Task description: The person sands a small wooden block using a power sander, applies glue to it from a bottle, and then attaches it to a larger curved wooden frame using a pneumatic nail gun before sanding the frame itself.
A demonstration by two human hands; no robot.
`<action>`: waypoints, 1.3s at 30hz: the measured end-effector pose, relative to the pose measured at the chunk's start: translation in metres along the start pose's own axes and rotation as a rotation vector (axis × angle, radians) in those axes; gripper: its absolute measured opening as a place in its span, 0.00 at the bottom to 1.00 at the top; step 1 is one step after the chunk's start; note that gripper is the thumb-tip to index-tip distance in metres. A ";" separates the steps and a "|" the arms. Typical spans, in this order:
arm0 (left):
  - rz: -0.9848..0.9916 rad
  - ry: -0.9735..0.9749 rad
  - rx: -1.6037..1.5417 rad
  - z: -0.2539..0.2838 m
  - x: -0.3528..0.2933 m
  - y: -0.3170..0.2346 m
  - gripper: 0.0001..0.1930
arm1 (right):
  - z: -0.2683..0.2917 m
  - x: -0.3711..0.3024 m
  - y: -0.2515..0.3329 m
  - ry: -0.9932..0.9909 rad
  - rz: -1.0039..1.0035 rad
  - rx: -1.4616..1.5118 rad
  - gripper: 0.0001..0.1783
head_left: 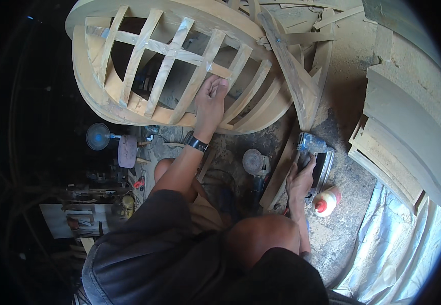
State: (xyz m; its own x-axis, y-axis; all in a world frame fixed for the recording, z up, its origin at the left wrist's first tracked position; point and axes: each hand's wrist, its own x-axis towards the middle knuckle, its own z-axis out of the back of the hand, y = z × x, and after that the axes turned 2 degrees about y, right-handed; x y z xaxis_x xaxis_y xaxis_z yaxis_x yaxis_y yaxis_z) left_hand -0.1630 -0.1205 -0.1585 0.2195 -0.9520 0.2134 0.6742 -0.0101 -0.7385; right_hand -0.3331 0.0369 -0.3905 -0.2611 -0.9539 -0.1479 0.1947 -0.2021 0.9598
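Wood lattice frame (pixel 180 66) is what the left hand (pixel 211 104) is on, fingers (pixel 219 84) curled together and pressed down over one of the slanted slats, right where it crosses a strip wrapped in clear tape. Looks like a steadying grip, not a pinch.

Right hand (pixel 301 178) is down by the knee, fingers lying flat and close together on a blue power tool (pixel 316 152) sitting on the dusty floor; can't tell if it's actually gripping it. Just below those fingers is a white glue bottle (pixel 327 201) with a red cap, and to their left a round sanding disc (pixel 253 161) and a loose wooden batten (pixel 281 173).

My take: keep the left palm's weight over the joint so the frame doesn't rock, and get a proper wrap on the tool before lifting it.
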 end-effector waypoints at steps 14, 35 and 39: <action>0.021 -0.001 0.020 -0.009 0.007 -0.011 0.12 | 0.001 0.002 -0.008 0.004 -0.067 0.036 0.37; 0.060 -0.059 0.069 -0.014 0.005 -0.017 0.14 | 0.006 0.004 -0.002 0.029 -0.152 0.101 0.42; 0.073 -0.050 0.074 -0.011 0.005 -0.017 0.14 | 0.008 0.004 0.004 0.033 -0.167 0.077 0.42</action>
State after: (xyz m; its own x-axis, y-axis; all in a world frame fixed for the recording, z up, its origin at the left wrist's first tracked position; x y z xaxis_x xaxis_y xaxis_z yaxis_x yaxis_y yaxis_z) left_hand -0.1808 -0.1289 -0.1521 0.3035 -0.9330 0.1936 0.7049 0.0831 -0.7044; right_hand -0.3409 0.0342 -0.3849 -0.2519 -0.9155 -0.3136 0.0775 -0.3421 0.9365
